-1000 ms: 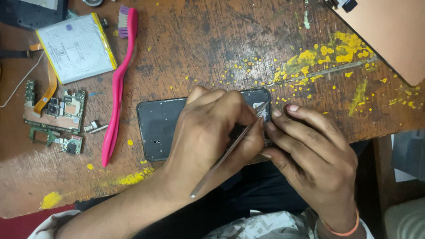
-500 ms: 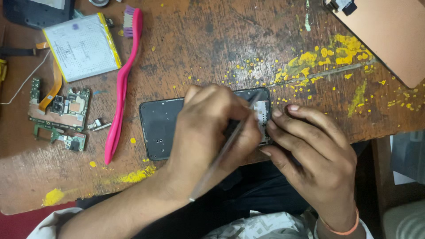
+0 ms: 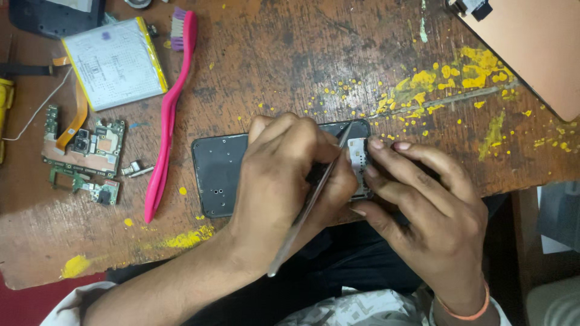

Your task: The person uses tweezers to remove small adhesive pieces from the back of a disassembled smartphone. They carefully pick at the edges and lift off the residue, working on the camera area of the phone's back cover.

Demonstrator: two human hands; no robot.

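- While the left hand (image 3: 284, 181) pinches a thin metal tool (image 3: 311, 202) like a pen, its tip sits at the top right corner of the dark phone frame (image 3: 220, 175), which lies flat on the wooden surface (image 3: 290, 60) close to the near edge.
- The right hand (image 3: 423, 205) is clamped on the right end of the frame, fingertips (image 3: 377, 145) pressing a small pale part (image 3: 357, 160) there; both hands cover most of the frame's right half.
- Left of the frame, just beside it, a pink brush (image 3: 169, 115) lies lengthwise, bristles at the far end.
- Beyond the brush sits a green circuit board (image 3: 84, 151) with an orange ribbon cable (image 3: 75, 118), and a small metal piece (image 3: 138, 170) between board and brush.
- Farther back on the left, a flat battery (image 3: 115, 60) with yellow edging rests near the brush head; a dark device (image 3: 54, 15) lies at the top left corner.
- Top right, a tan flat panel (image 3: 538, 48) lies tilted, well apart from the hands.
- Yellow paint spatter (image 3: 435, 84) dots the wood between the frame and that panel; that stretch is bare of things.
- The near edge of the surface runs right under the wrists, with dark cloth below it.
- The left forearm crosses the near edge from below left; a thin orange band (image 3: 465, 311) rings the right wrist.
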